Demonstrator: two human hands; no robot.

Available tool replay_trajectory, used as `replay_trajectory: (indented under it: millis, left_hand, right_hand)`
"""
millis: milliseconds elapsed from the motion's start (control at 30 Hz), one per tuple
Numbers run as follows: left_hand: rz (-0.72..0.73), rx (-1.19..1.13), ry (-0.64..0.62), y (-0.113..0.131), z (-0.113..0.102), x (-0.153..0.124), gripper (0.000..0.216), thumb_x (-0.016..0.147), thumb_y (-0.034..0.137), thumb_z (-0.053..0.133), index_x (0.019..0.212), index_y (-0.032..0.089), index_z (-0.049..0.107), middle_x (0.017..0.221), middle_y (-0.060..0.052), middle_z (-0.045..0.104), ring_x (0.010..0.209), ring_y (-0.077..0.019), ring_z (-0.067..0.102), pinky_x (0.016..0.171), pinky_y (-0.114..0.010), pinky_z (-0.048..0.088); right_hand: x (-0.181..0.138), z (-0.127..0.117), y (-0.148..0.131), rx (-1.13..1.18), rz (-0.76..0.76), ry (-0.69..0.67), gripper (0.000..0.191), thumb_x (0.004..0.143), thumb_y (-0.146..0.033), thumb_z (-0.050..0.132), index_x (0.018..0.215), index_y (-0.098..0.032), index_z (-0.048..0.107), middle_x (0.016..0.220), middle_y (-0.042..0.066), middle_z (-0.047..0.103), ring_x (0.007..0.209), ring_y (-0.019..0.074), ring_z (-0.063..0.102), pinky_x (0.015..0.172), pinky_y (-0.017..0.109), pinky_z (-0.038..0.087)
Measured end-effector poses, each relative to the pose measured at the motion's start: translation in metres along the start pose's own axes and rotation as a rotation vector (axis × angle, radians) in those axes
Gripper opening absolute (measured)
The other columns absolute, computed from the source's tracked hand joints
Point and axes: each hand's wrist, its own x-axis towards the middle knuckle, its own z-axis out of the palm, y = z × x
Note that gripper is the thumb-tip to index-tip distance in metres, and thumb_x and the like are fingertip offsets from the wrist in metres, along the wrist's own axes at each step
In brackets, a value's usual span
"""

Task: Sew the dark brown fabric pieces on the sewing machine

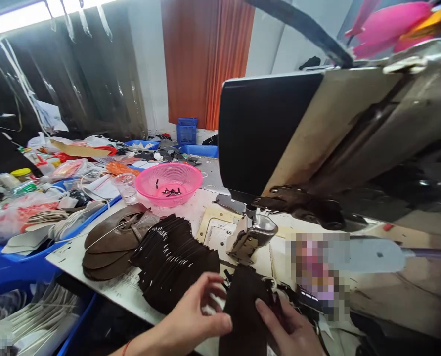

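My right hand [289, 326] grips a flat, dark brown-black piece [242, 306], thumb on its upper face, the other fingers partly hidden behind it. At the left edge of that piece is my left hand [193, 314], open, thumb and fingers curved apart; whether the thumb tip touches the piece I cannot tell. Just beyond my left hand, a fanned stack of similar dark pieces [176, 257] lies on the white table [112, 291]. The sewing machine's metal foot area [255, 232] stands right past the held piece.
Over the right side looms the machine head [272, 133]. A pink basket [168, 183] with small black bits stands behind the stack, beside brown shoe-shaped pieces [109, 247]. Blue bins [90, 222] full of parts line the left. A pale oval lamp-like object [369, 254] sits at right.
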Motion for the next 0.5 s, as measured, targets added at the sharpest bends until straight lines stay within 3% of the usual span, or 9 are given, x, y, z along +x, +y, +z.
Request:
replay_trajectory:
  millis: [67,133,233,300,367,433,500]
  left_hand:
    - [-0.241,-0.081,-0.202,-0.010,-0.007,-0.006,0.039,0.062,0.028,0.081,0.094,0.015,0.063,0.091,-0.006,0.062,0.078,-0.0156,0.056,0.073,-0.026,0.041]
    - [-0.391,-0.136,-0.217,-0.022,-0.011,-0.008,0.030,0.061,0.020,0.078,0.086,0.013,0.065,0.080,-0.004,0.063,0.071,-0.0132,0.056,0.072,-0.024,0.040]
    - [-0.382,-0.232,-0.023,-0.033,-0.012,-0.005,0.026,0.059,0.014,0.071,0.082,0.014,0.060,0.073,-0.003,0.064,0.068,-0.0158,0.061,0.071,-0.027,0.043]
    - [-0.346,-0.328,0.045,-0.033,-0.009,-0.001,0.023,0.063,0.018,0.066,0.082,0.016,0.053,0.074,-0.006,0.067,0.071,-0.0232,0.066,0.074,-0.035,0.046]
    - [-0.316,-0.383,0.048,-0.030,-0.003,0.003,0.022,0.064,0.020,0.061,0.083,0.017,0.050,0.079,-0.011,0.069,0.072,-0.0273,0.068,0.071,-0.037,0.047]
    - [-0.287,-0.405,0.027,-0.025,0.003,0.006,0.026,0.062,0.017,0.058,0.088,0.014,0.052,0.087,-0.016,0.070,0.069,-0.0267,0.068,0.067,-0.036,0.047]
    - [-0.247,-0.422,0.035,-0.021,0.010,0.008,0.030,0.059,0.014,0.054,0.089,0.011,0.055,0.093,-0.020,0.070,0.070,-0.0272,0.068,0.066,-0.037,0.048]
  right_hand:
    - [-0.003,0.015,-0.003,-0.036,-0.058,0.014,0.037,0.069,-0.056,0.070,0.066,-0.020,0.068,0.064,0.002,0.065,0.061,0.0171,0.058,0.057,0.024,0.048]
    - [0.002,0.018,-0.004,-0.161,-0.158,-0.020,0.037,0.075,-0.057,0.065,0.071,-0.020,0.070,0.065,0.002,0.066,0.062,0.0177,0.059,0.058,0.025,0.048]
    - [0.023,-0.006,-0.002,-0.597,-0.360,0.066,0.031,0.087,-0.041,0.053,0.101,-0.021,0.070,0.099,0.006,0.072,0.085,0.0241,0.067,0.071,0.031,0.051]
    - [0.038,-0.030,0.002,-1.063,-0.327,0.180,0.034,0.088,-0.020,0.043,0.113,-0.019,0.065,0.114,0.009,0.068,0.079,0.0255,0.069,0.058,0.034,0.049]
    - [0.048,-0.048,0.008,-1.394,-0.271,0.138,0.042,0.085,-0.005,0.037,0.116,-0.018,0.064,0.114,0.011,0.066,0.069,0.0222,0.068,0.047,0.030,0.042]
    - [0.051,-0.057,0.015,-1.531,-0.277,0.062,0.048,0.082,0.003,0.034,0.116,-0.017,0.063,0.109,0.012,0.066,0.064,0.0193,0.067,0.044,0.027,0.039]
    - [0.051,-0.059,0.022,-1.528,-0.319,0.040,0.050,0.082,0.005,0.033,0.116,-0.015,0.062,0.108,0.014,0.065,0.066,0.0193,0.068,0.046,0.027,0.040]
